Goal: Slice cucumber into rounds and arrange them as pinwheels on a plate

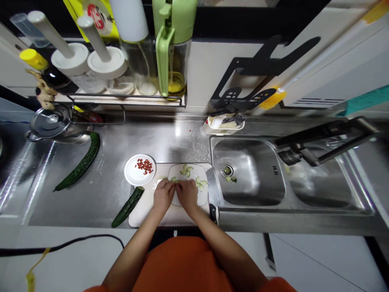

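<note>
Our left hand [163, 197] and right hand [187, 195] meet, tips close together, over the plate [202, 198], likely for precision near 12 o'clock's cucumber slices [188, 174]; pinching what, we can't tell.

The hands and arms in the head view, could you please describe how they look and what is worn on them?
The left hand and right hand are ungloved. The forearms are bare up to the orange sleeves, which just show at the bottom edge and match the plain orange top.
</note>
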Demonstrator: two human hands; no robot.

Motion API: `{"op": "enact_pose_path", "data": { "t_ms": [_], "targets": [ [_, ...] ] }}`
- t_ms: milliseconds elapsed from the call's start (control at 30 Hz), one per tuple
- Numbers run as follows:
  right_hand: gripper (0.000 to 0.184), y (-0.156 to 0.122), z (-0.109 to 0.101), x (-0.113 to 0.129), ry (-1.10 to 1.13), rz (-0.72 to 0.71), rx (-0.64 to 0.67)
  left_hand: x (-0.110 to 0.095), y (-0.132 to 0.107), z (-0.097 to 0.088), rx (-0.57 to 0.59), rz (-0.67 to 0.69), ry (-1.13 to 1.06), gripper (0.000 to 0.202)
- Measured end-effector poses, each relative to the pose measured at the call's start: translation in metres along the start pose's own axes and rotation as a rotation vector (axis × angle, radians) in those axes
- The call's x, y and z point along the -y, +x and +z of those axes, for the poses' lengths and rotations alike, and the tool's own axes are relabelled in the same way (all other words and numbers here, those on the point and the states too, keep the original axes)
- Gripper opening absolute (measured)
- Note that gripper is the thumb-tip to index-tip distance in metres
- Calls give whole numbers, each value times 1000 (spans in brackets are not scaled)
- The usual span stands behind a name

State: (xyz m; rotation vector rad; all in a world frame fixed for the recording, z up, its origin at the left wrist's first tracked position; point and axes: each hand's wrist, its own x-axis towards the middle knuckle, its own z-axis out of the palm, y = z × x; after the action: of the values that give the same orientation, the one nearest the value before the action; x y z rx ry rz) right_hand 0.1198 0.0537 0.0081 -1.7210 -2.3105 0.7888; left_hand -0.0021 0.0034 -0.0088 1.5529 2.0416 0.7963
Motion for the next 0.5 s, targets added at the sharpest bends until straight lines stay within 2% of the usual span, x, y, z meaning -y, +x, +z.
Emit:
{"op": "enact_pose_path", "data": {
  "t_ms": [500],
  "targets": [
    [15,-4,-6,1,10,-46,-3,-1,2,0,20,-25,-17,19]
  ]
}}
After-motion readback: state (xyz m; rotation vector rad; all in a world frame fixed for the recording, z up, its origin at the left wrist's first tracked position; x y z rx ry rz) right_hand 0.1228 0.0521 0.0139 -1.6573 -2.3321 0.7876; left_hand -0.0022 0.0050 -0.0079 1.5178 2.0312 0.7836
